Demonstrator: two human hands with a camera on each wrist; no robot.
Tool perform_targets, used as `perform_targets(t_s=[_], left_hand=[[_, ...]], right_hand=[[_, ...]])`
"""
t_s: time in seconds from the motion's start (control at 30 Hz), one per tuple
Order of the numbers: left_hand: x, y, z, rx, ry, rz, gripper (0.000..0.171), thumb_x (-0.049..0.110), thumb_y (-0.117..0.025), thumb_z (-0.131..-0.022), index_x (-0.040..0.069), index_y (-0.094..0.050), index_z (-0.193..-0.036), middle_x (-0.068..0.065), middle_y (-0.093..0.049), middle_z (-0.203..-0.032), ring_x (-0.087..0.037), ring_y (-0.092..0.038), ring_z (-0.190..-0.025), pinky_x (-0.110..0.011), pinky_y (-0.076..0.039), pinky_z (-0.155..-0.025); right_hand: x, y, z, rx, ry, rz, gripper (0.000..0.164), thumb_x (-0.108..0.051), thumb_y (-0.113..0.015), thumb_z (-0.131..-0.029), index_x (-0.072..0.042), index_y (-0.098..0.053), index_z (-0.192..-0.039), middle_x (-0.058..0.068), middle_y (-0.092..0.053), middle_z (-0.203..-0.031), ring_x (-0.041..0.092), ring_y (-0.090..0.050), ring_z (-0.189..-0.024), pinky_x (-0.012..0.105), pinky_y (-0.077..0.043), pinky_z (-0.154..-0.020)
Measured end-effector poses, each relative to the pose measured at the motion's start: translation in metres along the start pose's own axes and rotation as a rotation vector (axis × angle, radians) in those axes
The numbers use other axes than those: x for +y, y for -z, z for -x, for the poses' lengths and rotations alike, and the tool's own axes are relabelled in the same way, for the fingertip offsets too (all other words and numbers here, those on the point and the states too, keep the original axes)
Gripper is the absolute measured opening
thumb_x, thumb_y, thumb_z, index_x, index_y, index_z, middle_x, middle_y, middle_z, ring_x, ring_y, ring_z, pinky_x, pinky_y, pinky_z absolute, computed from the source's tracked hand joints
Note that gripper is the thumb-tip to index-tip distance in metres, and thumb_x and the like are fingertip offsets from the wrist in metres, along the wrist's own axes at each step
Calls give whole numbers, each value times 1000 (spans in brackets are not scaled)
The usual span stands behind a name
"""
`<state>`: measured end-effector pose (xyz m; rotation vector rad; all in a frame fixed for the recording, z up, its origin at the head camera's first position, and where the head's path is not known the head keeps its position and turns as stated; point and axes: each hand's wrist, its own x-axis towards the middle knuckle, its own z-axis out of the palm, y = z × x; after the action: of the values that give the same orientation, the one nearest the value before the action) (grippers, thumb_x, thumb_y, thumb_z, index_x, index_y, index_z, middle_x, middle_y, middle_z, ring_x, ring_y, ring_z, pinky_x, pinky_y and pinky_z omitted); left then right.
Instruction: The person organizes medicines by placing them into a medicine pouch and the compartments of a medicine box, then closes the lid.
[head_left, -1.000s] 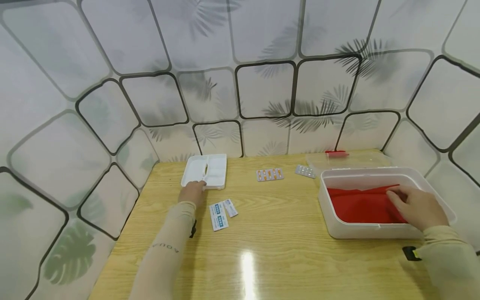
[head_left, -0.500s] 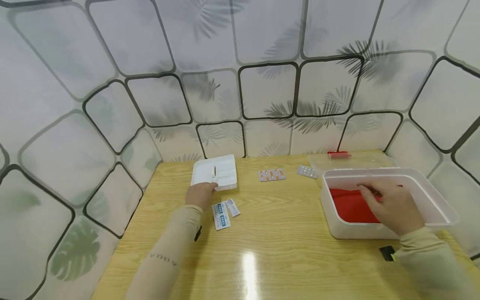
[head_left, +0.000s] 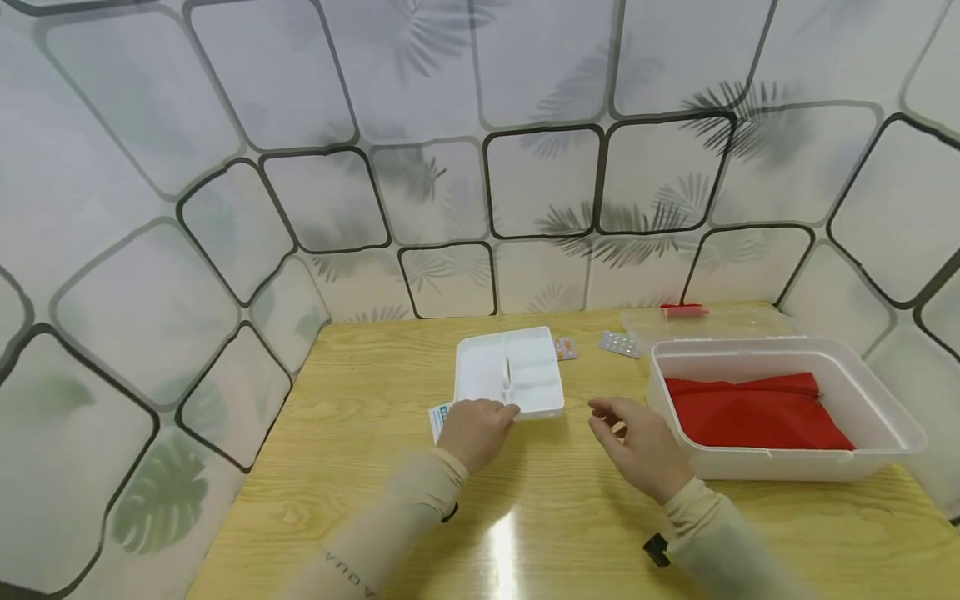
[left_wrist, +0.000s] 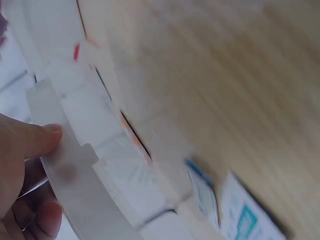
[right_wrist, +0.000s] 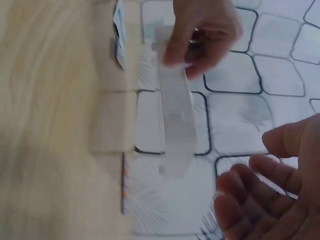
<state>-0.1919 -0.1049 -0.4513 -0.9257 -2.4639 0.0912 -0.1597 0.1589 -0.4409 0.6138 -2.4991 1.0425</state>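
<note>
My left hand point(head_left: 476, 432) pinches the front edge of a white divided box point(head_left: 534, 354) with a slot in its middle. The box hangs above the table; in the left wrist view thumb and fingers clasp its side wall point(left_wrist: 82, 180). To the right of it, my right hand point(head_left: 637, 446) hovers over the table with loosely bent fingers and holds nothing. The right wrist view shows that hand apart from the box point(right_wrist: 177, 120). Partly hidden behind the box is a blister pack of orange capsules point(head_left: 566, 348). A blue-and-white packet point(head_left: 438, 422) is mostly covered by the left hand.
A white storage bin point(head_left: 795, 467) stands at the right with a red fabric pouch point(head_left: 757, 412) inside. Its clear lid point(head_left: 738, 321) lies folded back behind it, with a red latch point(head_left: 684, 311). A silver blister pack point(head_left: 620, 343) lies beside the lid. Patterned walls enclose the table.
My left hand has lifted the white box off the table's back left and carried it right, toward the middle. My right hand has left the storage bin and moved left toward the box.
</note>
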Motion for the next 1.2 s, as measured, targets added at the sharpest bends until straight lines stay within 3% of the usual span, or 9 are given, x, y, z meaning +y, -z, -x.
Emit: perform_targets(t_s=[0.23,0.37,0.53,0.63,0.73,0.83,1.03,1.2], left_hand=[[43,-4,4,17,-104,-53,5,19,-70,-84,23,-70,-82,11,-65,-66,-2,-55,-51,-19,-42,-45],[54,-7,7,-14,-141,-74,5,20,-71,-83,23,-69,-80,12,-65,-66,-2,-52,-50,-18,-38,-44],[59,-11,9,-52,-124,-51,4,20,-71,-84,24,-71,-83,12,-66,-69,-2,-53,-53,-17,-40,-46],[60,-12,9,-125,-88,10,6,23,-70,-85,26,-73,-90,12,-69,-75,-1,-58,-58,-16,-44,-50],[58,-13,11,-238,-54,127,13,28,-69,-86,28,-74,-98,13,-71,-86,0,-63,-69,-15,-48,-60],[51,-12,17,-309,-21,245,20,33,-69,-87,26,-72,-105,12,-71,-94,-2,-65,-80,-17,-50,-71],[31,-13,30,-313,103,353,35,45,-71,-83,20,-71,-107,3,-65,-109,-13,-59,-102,-27,-47,-90],[25,-15,35,-368,66,372,30,43,-62,-91,21,-73,-108,-2,-64,-123,-18,-56,-116,-33,-40,-103]], right_hand=[[11,-28,-3,-86,-215,-53,35,-18,-65,-92,-1,-60,-122,14,-62,-112,17,-60,-82,32,-51,-67],[21,-36,-2,-132,-293,-17,39,-12,-66,-88,-1,-58,-124,17,-59,-112,14,-54,-73,32,-47,-67],[32,-44,0,-174,-332,18,40,-1,-62,-84,2,-57,-124,19,-60,-112,16,-52,-72,34,-45,-69],[36,-47,1,-190,-335,34,40,0,-60,-83,4,-57,-124,19,-60,-113,19,-56,-77,37,-48,-72],[37,-50,2,-207,-328,39,40,1,-59,-83,6,-57,-123,20,-60,-114,23,-59,-84,42,-50,-77],[38,-51,4,-226,-331,45,41,2,-58,-83,6,-57,-123,20,-61,-113,25,-58,-86,44,-49,-80],[39,-50,5,-241,-335,42,43,1,-59,-80,5,-56,-123,18,-61,-112,19,-57,-80,39,-48,-76],[44,-45,-1,-254,-412,-52,37,-10,-59,-90,3,-55,-124,17,-61,-116,23,-62,-88,42,-49,-80]])
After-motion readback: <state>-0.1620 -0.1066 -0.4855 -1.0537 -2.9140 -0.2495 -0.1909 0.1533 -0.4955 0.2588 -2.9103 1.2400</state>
